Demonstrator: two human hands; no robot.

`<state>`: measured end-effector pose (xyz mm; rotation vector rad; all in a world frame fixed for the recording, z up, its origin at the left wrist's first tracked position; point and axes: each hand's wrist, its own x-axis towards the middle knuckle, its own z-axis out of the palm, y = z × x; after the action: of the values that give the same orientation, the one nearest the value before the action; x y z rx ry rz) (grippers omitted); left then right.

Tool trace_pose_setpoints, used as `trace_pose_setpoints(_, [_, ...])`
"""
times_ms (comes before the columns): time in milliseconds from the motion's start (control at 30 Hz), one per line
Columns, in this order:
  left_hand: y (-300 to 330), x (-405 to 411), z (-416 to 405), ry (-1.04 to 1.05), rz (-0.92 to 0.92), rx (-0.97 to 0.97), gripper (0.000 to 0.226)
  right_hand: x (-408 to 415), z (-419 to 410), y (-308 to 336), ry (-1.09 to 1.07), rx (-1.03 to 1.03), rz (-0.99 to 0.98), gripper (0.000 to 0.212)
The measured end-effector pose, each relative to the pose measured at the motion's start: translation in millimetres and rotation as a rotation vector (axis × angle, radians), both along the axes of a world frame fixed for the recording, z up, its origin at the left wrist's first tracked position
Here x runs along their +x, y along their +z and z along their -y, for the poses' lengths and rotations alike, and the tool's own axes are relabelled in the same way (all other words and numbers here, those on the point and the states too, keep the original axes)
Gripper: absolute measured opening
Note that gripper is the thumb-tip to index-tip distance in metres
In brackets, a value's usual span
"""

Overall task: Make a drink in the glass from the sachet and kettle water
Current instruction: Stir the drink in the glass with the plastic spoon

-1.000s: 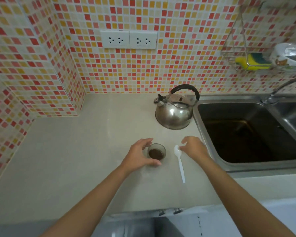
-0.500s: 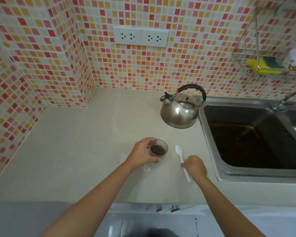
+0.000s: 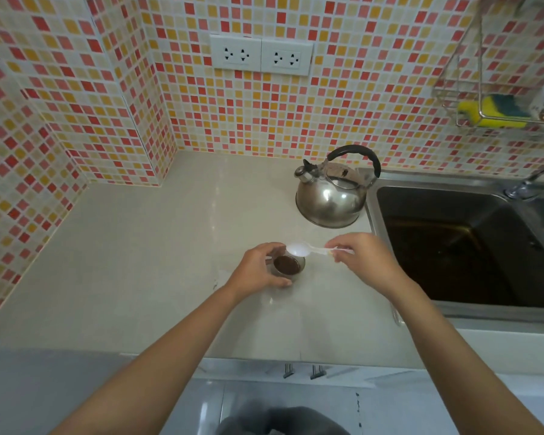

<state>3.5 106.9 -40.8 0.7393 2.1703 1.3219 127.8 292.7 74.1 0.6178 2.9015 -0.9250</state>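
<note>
A small clear glass [image 3: 288, 265] with dark brown contents stands on the beige counter [image 3: 145, 259]. My left hand [image 3: 258, 271] grips it from the left, fingers curled round its side. My right hand [image 3: 363, 257] pinches the handle of a white plastic spoon [image 3: 308, 250] and holds it level, bowl just over the glass's far rim. A steel kettle [image 3: 330, 199] with a black handle stands behind the glass, beside the sink. No sachet is in view.
A steel sink [image 3: 465, 243] lies to the right with a tap [image 3: 528, 180] at its back. A wire rack [image 3: 496, 114] on the tiled wall holds a yellow sponge. Two wall sockets [image 3: 261, 54] sit above the counter.
My right hand picked the spoon up off the counter and carried it left, so its bowl now hangs over the glass. My left hand stayed on the glass.
</note>
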Motion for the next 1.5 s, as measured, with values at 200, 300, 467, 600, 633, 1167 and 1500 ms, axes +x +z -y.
trace_pose_setpoints(200, [2, 0, 1, -0.001, -0.020, -0.009, 0.077, -19, 25, -3, 0.195, 0.320, 0.097, 0.022])
trace_pose_setpoints(300, [3, 1, 1, -0.005, -0.028, -0.017, 0.078, -23, 27, -8, 0.251, 0.322, 0.164, 0.028])
trace_pose_setpoints(467, [4, 1, 1, -0.005, -0.043, -0.015, 0.075, -26, 34, -11, 0.151, 0.191, 0.092, 0.017])
trace_pose_setpoints(600, [4, 1, 1, -0.009, -0.053, -0.019, 0.076, -23, 39, -16, 0.038, -0.125, -0.066, 0.008])
trace_pose_setpoints(633, [4, 0, 1, -0.010, -0.054, -0.022, 0.077, -22, 39, -16, 0.043, -0.155, -0.104, 0.008])
trace_pose_setpoints(1167, [8, 3, 1, -0.017, -0.029, -0.005, 0.070, -17, 38, -40, 0.044, -0.151, -0.093, 0.020])
trace_pose_setpoints(1500, [5, 2, 0, -0.003, -0.011, -0.005, 0.076, -24, 37, -47, 0.055, -0.061, -0.157, 0.021])
